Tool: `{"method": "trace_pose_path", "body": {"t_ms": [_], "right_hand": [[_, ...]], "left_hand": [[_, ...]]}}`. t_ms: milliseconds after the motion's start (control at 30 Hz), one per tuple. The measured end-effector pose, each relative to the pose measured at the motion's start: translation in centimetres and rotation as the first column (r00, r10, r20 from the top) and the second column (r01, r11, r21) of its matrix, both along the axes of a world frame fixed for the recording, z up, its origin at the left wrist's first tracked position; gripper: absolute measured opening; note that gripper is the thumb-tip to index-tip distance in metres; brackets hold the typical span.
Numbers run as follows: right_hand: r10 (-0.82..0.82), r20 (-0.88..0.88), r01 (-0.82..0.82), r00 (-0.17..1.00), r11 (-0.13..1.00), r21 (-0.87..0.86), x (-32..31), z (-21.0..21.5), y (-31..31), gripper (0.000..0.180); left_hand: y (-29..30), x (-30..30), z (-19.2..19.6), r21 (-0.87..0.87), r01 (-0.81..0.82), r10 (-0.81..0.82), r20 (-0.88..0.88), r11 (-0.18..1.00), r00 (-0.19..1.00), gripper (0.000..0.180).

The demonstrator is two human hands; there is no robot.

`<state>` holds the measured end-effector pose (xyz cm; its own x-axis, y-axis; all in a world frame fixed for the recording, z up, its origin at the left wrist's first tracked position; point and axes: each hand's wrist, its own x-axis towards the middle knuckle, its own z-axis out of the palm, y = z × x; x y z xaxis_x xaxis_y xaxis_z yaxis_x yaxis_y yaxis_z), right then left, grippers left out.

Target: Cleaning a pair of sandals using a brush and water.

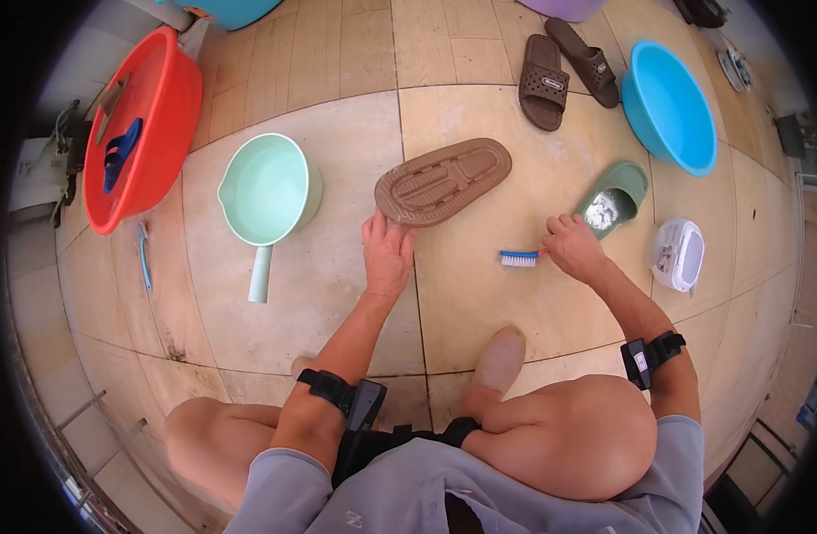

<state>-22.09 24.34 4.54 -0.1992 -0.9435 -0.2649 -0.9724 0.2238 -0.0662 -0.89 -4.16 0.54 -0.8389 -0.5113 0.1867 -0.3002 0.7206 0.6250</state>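
In the head view, the person squats on a tiled floor (pixel 479 285), knees at the near edge and both forearms reaching away. The left hand (pixel 387 256) lies flat with fingers spread, its fingertips pressing the near end of a brown slipper (pixel 444 181) that lies sole-up on the tiles at the centre, angled from near left to far right. The right hand (pixel 572 247) is closed around the handle of a blue brush (pixel 520 258), whose white bristles point left and down just above the floor, to the right of the slipper and apart from it. Just beyond the right hand lies a green scoop (pixel 624 191) holding white powder, and to its right a white rounded container (pixel 678 254). A mint-green water dipper (pixel 268 191) with its handle pointing near stands left of the slipper. Farther left is a red basin (pixel 163 116) with something blue inside, and a small blue brush (pixel 144 256) lies on the floor near it. At the far right is a blue basin (pixel 671 107), with a pair of dark brown slippers (pixel 564 71) just left of it.
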Motion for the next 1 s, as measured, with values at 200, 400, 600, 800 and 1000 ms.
{"method": "trace_pose_path", "body": {"t_ms": [200, 400, 600, 800, 1000], "right_hand": [[-0.523, 0.701, 0.674, 0.486, 0.734, 0.080, -1.6, 5.8, 0.3, 0.014], [-0.456, 0.826, 0.720, 0.331, 0.687, 0.091, -5.8, 10.3, -12.7, 0.020], [-0.432, 0.810, 0.567, 0.397, 0.809, 0.153, -6.4, 12.1, -24.0, 0.020], [-0.427, 0.883, 0.681, 0.193, 0.706, 0.193, -4.2, 6.9, -27.0, 0.019], [-0.472, 0.878, 0.707, 0.080, 0.648, 0.284, -3.8, 6.3, -25.7, 0.018]], "left_hand": [[0.3, 0.9, 1.0, 0.174, 0.008, -0.011, 0.017, 0.985, 1.000, 0.038], [-0.1, 2.9, 1.3, 0.149, -0.061, 0.057, 0.029, 0.987, 0.998, 0.041], [-1.8, 3.3, 2.0, 0.101, -0.142, 0.139, 0.035, 0.985, 0.990, 0.038], [-1.6, 1.8, 2.6, 0.305, -0.100, 0.076, 0.087, 0.947, 0.993, 0.033], [-7.0, 1.0, 6.5, 0.361, -0.207, 0.232, -0.028, 0.909, 0.972, 0.028]]}}
